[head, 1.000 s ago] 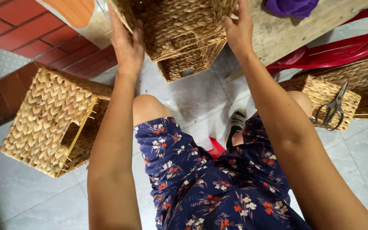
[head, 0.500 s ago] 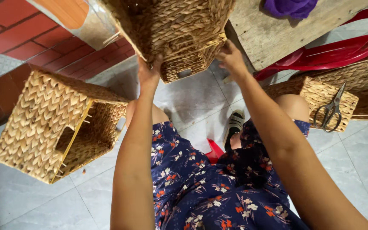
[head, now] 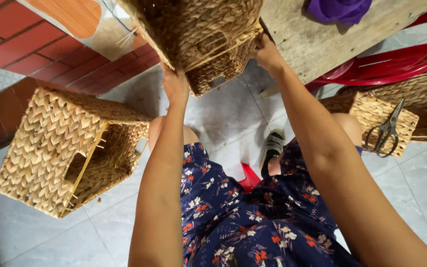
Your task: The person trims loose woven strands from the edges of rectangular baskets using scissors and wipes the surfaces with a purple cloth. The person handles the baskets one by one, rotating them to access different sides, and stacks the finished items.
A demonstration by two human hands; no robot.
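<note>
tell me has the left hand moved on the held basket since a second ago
Yes. The left hand has slid from the side of the held woven basket to its underside, closer to the knee below. The camera shifted too.

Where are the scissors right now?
In the head view the scissors lie at the right, on top of a small woven basket on the floor, beside the person's right knee and below the red plastic chair.

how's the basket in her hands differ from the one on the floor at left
The held basket is lifted between the left hand and right hand; the floor basket lies untouched on its side, opening showing. The held basket looks darker brown, the floor basket paler. Both are boxy woven straw.
</note>
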